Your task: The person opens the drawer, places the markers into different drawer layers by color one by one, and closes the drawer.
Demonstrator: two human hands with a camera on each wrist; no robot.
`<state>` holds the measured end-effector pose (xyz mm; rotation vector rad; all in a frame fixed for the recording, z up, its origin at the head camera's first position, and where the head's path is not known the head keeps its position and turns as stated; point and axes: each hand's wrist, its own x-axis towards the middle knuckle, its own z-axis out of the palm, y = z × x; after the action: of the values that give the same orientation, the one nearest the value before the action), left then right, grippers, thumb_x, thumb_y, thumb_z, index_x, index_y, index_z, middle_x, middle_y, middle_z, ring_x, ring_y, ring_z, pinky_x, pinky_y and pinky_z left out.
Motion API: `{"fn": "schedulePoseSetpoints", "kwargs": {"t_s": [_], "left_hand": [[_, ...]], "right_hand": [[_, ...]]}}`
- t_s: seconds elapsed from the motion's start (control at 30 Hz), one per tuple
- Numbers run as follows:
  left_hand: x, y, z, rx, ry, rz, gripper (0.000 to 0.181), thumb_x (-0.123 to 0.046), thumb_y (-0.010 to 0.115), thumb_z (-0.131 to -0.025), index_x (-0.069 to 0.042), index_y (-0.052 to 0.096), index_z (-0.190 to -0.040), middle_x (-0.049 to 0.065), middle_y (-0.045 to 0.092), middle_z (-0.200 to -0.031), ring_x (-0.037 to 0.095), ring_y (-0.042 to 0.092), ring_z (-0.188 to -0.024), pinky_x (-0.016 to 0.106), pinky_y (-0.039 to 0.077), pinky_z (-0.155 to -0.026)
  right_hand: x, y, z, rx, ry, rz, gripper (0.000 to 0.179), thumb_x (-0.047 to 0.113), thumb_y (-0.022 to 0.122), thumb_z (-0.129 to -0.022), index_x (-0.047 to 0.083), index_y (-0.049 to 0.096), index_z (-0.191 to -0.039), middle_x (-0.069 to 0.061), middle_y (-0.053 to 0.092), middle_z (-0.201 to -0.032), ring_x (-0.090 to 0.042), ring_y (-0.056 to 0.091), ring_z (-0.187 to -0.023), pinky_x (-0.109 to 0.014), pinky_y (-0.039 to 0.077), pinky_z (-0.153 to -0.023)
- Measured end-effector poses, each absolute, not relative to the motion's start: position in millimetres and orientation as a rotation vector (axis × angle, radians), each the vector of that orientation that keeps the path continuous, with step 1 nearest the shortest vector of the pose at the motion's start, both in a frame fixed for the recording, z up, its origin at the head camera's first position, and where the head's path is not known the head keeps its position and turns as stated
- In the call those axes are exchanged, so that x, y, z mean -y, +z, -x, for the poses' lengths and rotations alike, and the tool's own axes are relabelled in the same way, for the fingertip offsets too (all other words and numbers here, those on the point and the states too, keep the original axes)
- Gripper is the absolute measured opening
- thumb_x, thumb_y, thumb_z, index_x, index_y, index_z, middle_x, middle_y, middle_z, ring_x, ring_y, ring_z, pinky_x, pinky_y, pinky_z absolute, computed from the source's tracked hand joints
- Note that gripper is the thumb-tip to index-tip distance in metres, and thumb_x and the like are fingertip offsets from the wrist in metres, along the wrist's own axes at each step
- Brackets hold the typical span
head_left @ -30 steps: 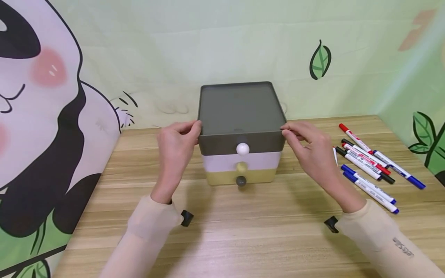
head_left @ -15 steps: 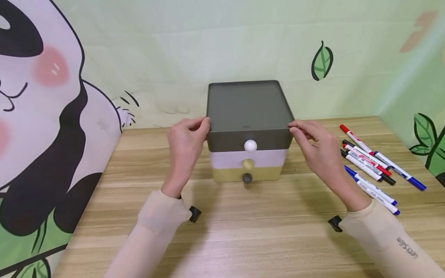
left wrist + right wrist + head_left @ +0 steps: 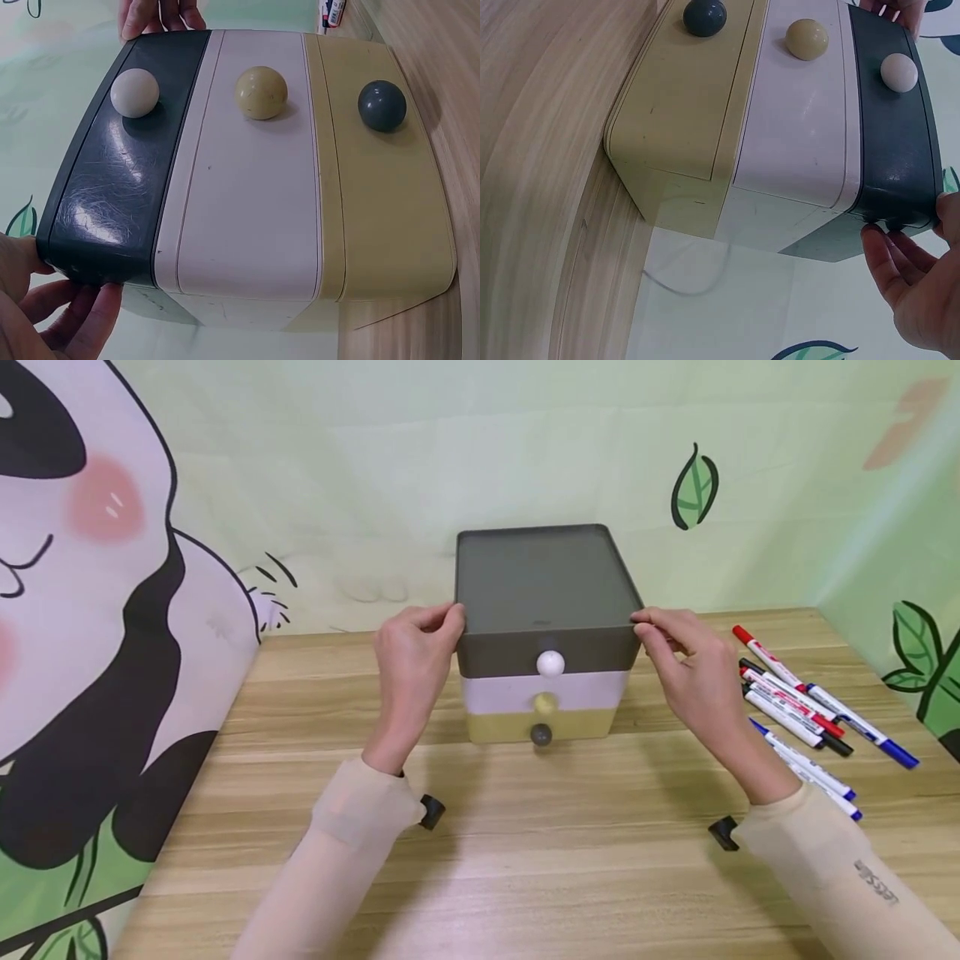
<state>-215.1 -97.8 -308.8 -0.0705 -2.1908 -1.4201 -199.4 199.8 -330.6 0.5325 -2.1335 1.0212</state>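
Note:
A small three-tier drawer box (image 3: 547, 578) stands on the wooden table. Its top tier is dark grey with a white knob (image 3: 551, 663), the middle one pale lilac with a yellow knob (image 3: 261, 93), the bottom one yellow with a dark grey knob (image 3: 704, 16). My left hand (image 3: 414, 664) pinches the upper rim at the left side near the front, thumb on top and fingers beneath the edge. At the right front corner, my right hand (image 3: 693, 681) pinches the same rim in a like way. All the drawers look closed.
Several markers (image 3: 795, 710) with red, black and blue caps lie at the right of the table (image 3: 525, 877), beyond my right forearm. A pale green backdrop (image 3: 360, 468) with a printed panda (image 3: 75, 652) stands behind and to the left.
The drawer box has shifted right and slightly back toward the backdrop, both hands moving along with it and keeping their hold on the rim. The markers have stayed in place.

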Motion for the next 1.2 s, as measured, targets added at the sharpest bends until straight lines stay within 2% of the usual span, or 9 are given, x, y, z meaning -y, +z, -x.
{"fn": "schedulePoseSetpoints", "kwargs": {"t_s": [0.33,0.67,0.97,1.2], "left_hand": [[98,-304,218,2.206,-1.346,0.101,0.021,-0.02,0.071,-0.093,-0.009,0.083,-0.108,0.01,0.077,-0.093,0.021,0.071,-0.08,0.032,0.054,-0.07],[98,-303,217,2.243,-1.307,0.139,0.02,-0.019,0.072,-0.095,-0.007,0.083,-0.106,0.01,0.078,-0.093,0.021,0.071,-0.08,0.033,0.055,-0.068],[100,-301,218,2.276,-1.357,0.124,0.023,-0.024,0.073,-0.097,-0.006,0.083,-0.106,0.01,0.077,-0.093,0.017,0.071,-0.064,0.026,0.057,-0.06],[99,-302,218,2.277,-1.374,0.127,0.023,-0.024,0.071,-0.097,-0.006,0.082,-0.107,0.01,0.077,-0.095,0.014,0.072,-0.064,0.024,0.058,-0.06]], "right_hand": [[-196,-327,198,2.128,1.04,-0.48,0.021,0.005,0.069,-0.099,0.002,0.078,-0.117,-0.011,0.075,-0.113,-0.012,0.064,-0.094,-0.01,0.048,-0.082],[-185,-324,189,2.027,0.978,-0.377,0.018,0.007,0.077,-0.093,-0.002,0.078,-0.108,-0.016,0.069,-0.105,-0.029,0.064,-0.091,-0.018,0.046,-0.079],[-170,-326,173,2.04,1.004,-0.412,0.011,0.005,0.074,-0.095,-0.002,0.077,-0.103,-0.011,0.073,-0.09,-0.018,0.064,-0.076,-0.01,0.047,-0.07],[-152,-334,169,2.164,1.011,-0.514,0.011,0.008,0.074,-0.096,0.0,0.076,-0.102,-0.008,0.074,-0.087,-0.013,0.064,-0.069,-0.009,0.046,-0.064]]}}
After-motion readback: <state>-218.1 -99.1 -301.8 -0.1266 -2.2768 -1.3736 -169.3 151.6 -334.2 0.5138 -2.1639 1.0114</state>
